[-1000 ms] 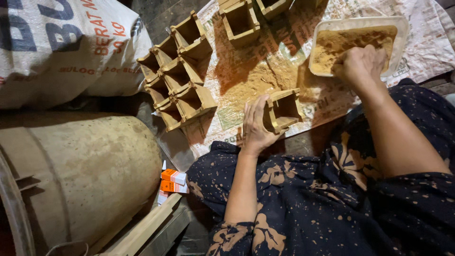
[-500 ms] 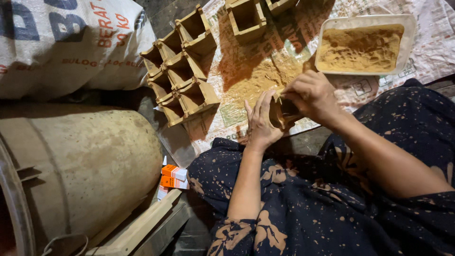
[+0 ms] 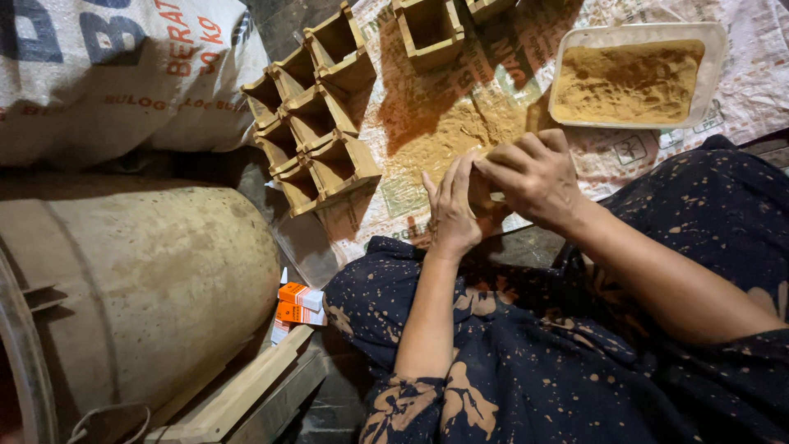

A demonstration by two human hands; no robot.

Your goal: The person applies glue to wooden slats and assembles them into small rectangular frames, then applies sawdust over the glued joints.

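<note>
My left hand [image 3: 453, 205] and my right hand [image 3: 532, 174] are cupped together over a small square wooden mould, which they hide almost fully. They meet above printed paper [image 3: 427, 107] dusted with brown powder [image 3: 448, 140]. A white rectangular tray [image 3: 637, 37] of the same brown powder sits beyond my right hand. To the left of my left hand lies a cluster of several empty wooden square moulds [image 3: 316, 123].
More wooden moulds [image 3: 427, 29] stand at the top. A large printed sack [image 3: 115, 74] lies at the upper left, a big round drum [image 3: 140, 288] at the left. Small orange boxes [image 3: 300, 302] and wooden slats [image 3: 246, 395] rest by my dark patterned lap [image 3: 559, 362].
My right hand left the powder tray and came down to the mould that my left hand holds. Both hands now close over it.
</note>
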